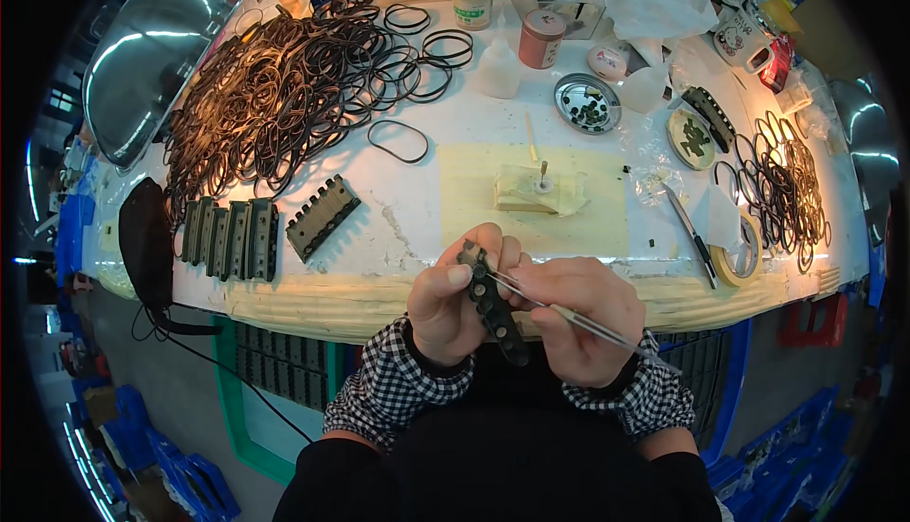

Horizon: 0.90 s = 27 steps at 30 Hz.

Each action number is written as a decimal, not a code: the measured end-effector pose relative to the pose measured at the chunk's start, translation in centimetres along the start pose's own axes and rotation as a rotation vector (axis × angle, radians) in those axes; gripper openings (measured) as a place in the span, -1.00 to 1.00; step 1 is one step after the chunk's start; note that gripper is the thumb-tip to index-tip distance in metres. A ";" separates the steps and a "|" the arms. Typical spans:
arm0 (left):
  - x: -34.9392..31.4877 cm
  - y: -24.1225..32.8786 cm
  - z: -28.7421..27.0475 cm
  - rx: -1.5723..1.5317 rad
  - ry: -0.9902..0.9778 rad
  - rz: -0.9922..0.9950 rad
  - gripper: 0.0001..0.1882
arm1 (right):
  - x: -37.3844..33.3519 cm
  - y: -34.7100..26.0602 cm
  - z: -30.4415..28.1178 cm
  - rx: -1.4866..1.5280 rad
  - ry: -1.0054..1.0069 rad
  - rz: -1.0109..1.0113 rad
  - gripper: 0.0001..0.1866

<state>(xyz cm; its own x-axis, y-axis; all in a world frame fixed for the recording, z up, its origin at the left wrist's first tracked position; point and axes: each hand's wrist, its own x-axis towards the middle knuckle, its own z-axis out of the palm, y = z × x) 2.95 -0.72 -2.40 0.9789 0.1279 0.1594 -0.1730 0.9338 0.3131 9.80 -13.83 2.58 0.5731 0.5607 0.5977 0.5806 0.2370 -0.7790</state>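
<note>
My left hand grips a dark green strip-shaped part with a row of round studs along it. The strip is tilted, its upper end between my thumb and fingers, its lower end hanging free toward me. Between the thumb and fingers of my right hand are slim metal tweezers. Their tips reach the upper part of the strip, near my left fingertips; whether they pinch anything small there is too fine to see. Just beyond my hands stands a small cream block with a metal pin on a yellowish mat.
Dark rubber bands are heaped at left, with similar green parts below them. At right are a metal dish of small dark pieces, a black-handled knife, a tape roll and more bands. A padded edge borders the table.
</note>
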 end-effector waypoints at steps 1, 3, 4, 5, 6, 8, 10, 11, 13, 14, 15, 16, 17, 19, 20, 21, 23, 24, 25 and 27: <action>0.0 0.1 0.1 -0.005 0.000 -0.008 -0.72 | -0.1 0.1 -0.1 0.124 0.022 0.107 -0.84; -0.1 0.2 0.1 0.010 0.002 -0.022 -0.73 | 0.2 0.3 -0.3 0.079 -0.007 0.059 -0.83; -0.1 0.2 0.2 0.017 0.002 -0.030 -0.73 | 0.4 0.3 -0.4 0.056 -0.022 0.035 -0.83; -0.1 0.2 0.2 0.020 0.005 -0.025 -0.73 | 0.4 0.3 -0.4 0.039 -0.025 0.019 -0.83; -0.1 0.2 0.2 0.023 0.008 -0.020 -0.73 | 0.5 0.3 -0.4 0.021 -0.028 0.003 -0.82; -0.1 0.2 0.2 0.031 0.013 -0.016 -0.73 | 0.5 0.4 -0.4 0.009 -0.033 -0.007 -0.82; -0.1 0.2 0.2 0.040 0.016 -0.017 -0.73 | 0.4 0.4 -0.4 0.020 -0.036 0.006 -0.81; -0.1 0.2 0.1 0.034 0.014 -0.019 -0.73 | 0.5 0.5 -0.5 0.011 -0.046 -0.013 -0.82; -0.3 0.2 0.0 0.022 0.011 -0.022 -0.73 | 0.6 0.6 -0.6 -0.006 -0.068 -0.050 -0.82; -0.3 0.2 0.0 0.023 0.012 -0.033 -0.73 | 0.7 0.6 -0.7 -0.004 -0.078 -0.052 -0.82; -0.3 0.2 0.1 0.023 0.012 -0.044 -0.73 | 0.7 0.6 -0.8 -0.002 -0.088 -0.054 -0.83; -0.3 0.3 0.2 0.023 0.013 -0.054 -0.73 | 0.7 0.6 -1.0 0.001 -0.098 -0.055 -0.83; -0.3 0.2 0.1 0.032 0.016 -0.050 -0.72 | 0.8 0.7 -1.1 -0.032 -0.112 -0.097 -0.83; -0.3 0.2 0.0 0.048 0.023 -0.042 -0.71 | 0.9 0.8 -1.6 -0.098 -0.138 -0.180 -0.82; -0.3 0.4 0.3 0.165 0.031 -0.003 -0.71 | 1.0 0.8 -1.8 -0.065 -0.125 -0.166 -0.82; -0.4 0.8 0.9 0.281 0.038 0.037 -0.71 | 1.1 0.8 -2.1 -0.032 -0.111 -0.153 -0.82; -0.6 2.0 1.4 0.598 0.036 0.119 -0.71 | 0.9 1.1 -2.8 0.028 -0.030 -0.071 -0.82; -0.5 2.0 2.2 0.818 0.096 0.258 -0.74 | 1.0 1.3 -2.9 0.056 0.038 -0.004 -0.82; -0.5 2.5 1.9 1.086 0.083 0.368 -0.75 | 1.5 1.2 -3.1 -0.079 0.072 0.023 -0.87; -0.1 3.0 1.9 1.461 0.079 0.508 -0.77 | 3.3 1.2 -3.3 -0.331 0.060 -0.003 -0.87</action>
<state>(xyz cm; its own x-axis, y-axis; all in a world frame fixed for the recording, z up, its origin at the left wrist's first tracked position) 2.12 1.48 0.30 0.7811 0.3807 0.4949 -0.3834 -0.3332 0.8614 14.28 -14.34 4.25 0.5986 0.5100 0.6178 0.7331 -0.0379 -0.6790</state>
